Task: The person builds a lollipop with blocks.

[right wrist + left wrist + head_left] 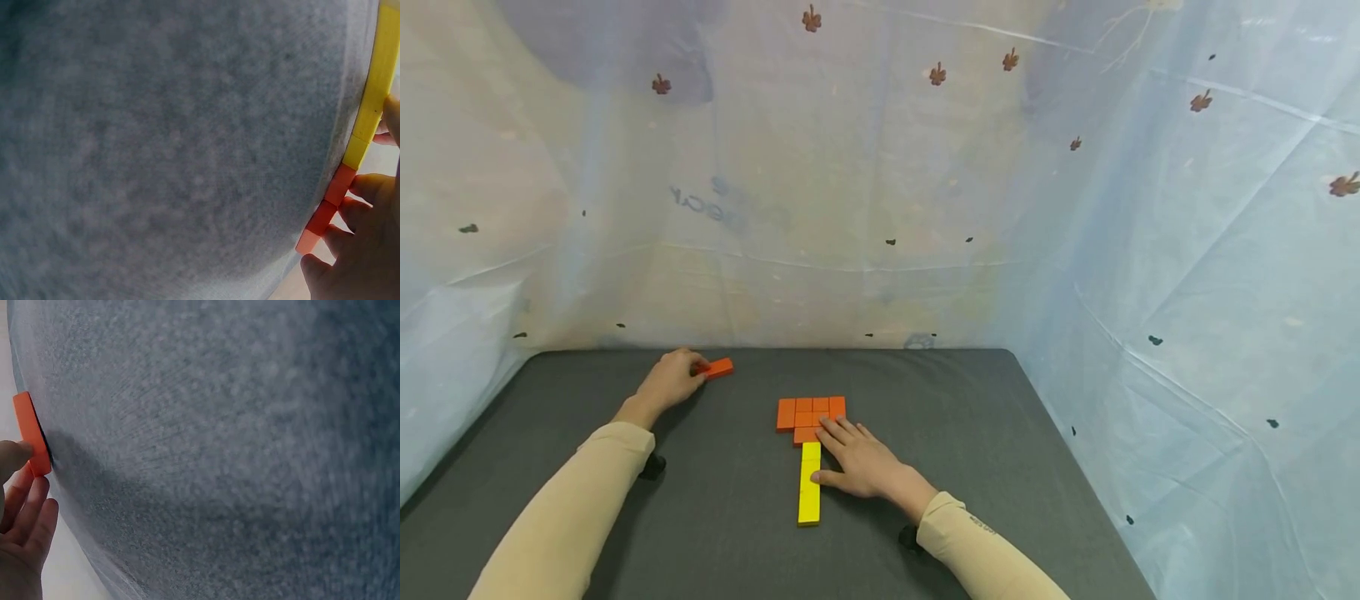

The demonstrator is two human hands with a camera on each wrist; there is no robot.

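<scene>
At the far left of the table, my left hand [671, 382] pinches one end of an orange block [720, 367] between thumb and fingers. The left wrist view shows the thumb on this orange block [31, 428] with the fingertips at its lower end. My right hand [862, 461] lies with spread fingers beside the flat blocks at the middle. Its fingertips touch the group of orange blocks [803, 417], and its thumb rests at the edge of the yellow blocks [809, 496]. Those yellow pieces form a straight strip running from the orange group toward me.
The dark grey cloth-covered table [985, 433] ends at a back edge close to the left hand. Pale translucent sheeting [865, 192] with small leaf shapes hangs behind it and along the right side.
</scene>
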